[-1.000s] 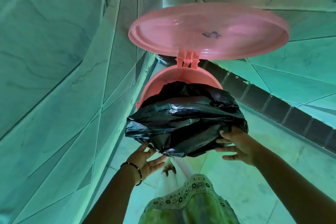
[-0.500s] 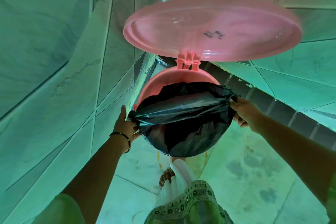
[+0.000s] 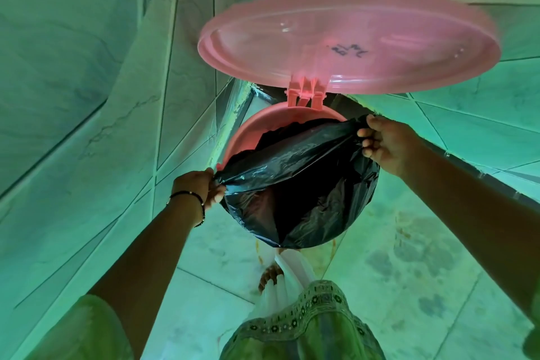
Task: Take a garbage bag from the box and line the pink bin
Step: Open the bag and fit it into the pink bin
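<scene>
The pink bin [image 3: 248,131] stands in a tiled corner with its round lid [image 3: 347,41] hinged up behind it. A black garbage bag [image 3: 301,184] sits in the bin, its edge folded over the near rim and hanging down the front. My left hand [image 3: 201,187] pinches the bag's edge at the bin's left side. My right hand [image 3: 385,143] grips the bag's edge at the far right of the rim. The stretch of bag between my hands is pulled taut across the opening. The box is not in view.
Tiled walls close in on the left and behind the bin. A dark skirting strip [image 3: 467,166] runs along the right wall. My foot [image 3: 270,276] and patterned clothing [image 3: 306,321] are just below the bin on the tiled floor [image 3: 423,272].
My hands left the underside of the bag and went up to the rim on either side. They now hold its edge, with the right hand shifted further back along the rim.
</scene>
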{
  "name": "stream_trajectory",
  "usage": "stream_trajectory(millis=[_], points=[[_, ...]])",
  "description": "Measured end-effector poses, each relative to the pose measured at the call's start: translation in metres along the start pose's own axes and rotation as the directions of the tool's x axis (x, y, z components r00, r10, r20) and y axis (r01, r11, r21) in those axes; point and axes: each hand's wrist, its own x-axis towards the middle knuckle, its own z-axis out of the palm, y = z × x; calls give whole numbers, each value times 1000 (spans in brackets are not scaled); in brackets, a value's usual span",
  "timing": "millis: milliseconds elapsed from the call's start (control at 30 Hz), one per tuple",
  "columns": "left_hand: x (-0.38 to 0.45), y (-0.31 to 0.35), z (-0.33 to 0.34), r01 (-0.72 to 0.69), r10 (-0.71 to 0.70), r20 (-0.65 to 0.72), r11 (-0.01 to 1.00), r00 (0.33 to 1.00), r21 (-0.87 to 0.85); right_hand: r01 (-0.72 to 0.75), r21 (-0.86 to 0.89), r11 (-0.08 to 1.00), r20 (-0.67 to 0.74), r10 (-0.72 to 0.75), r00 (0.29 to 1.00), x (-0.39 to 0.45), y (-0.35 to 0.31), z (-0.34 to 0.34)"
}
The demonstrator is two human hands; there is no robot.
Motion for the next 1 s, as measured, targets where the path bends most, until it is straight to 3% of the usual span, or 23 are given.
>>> stream_trajectory(millis=[67,133,200,267,333,367,433,500,600,700,900,1000], points=[[-3,4,4,73,-65,56,985,996,-158,-7,41,999,7,7,1000,0,-1,-2],[-8,6,9,0,7,30,977,1000,-213,-7,62,998,17,6,1000,0,-1,-4],[-16,1,14,-200,192,-71,970,979,-140,0,91,996,37,-4,999,0,0,-6],[-27,-14,22,-381,380,-162,924,911,27,10,111,994,45,-15,999,0,3,-8],[-41,-32,36,-455,463,-25,878,886,150,33,92,995,41,-37,998,0,6,-8],[-48,-40,43,-497,481,130,822,867,279,44,76,996,40,-48,998,0,7,-7],[-49,-51,52,-628,444,445,509,777,588,64,34,997,54,-66,996,1,7,-7],[-47,-41,50,-698,499,529,246,686,673,95,-15,995,71,-93,993,1,5,-9],[-35,-14,42,-758,675,526,76,518,648,129,-72,989,68,-124,990,4,1,-12],[-20,8,37,-773,695,495,136,520,620,161,-135,978,50,-156,987,11,0,-14],[13,28,40,-747,720,303,438,624,500,258,-288,922,64,-251,966,27,2,-7],[22,32,44,-752,727,310,415,613,512,313,-328,891,116,-291,950,35,1,-2]])
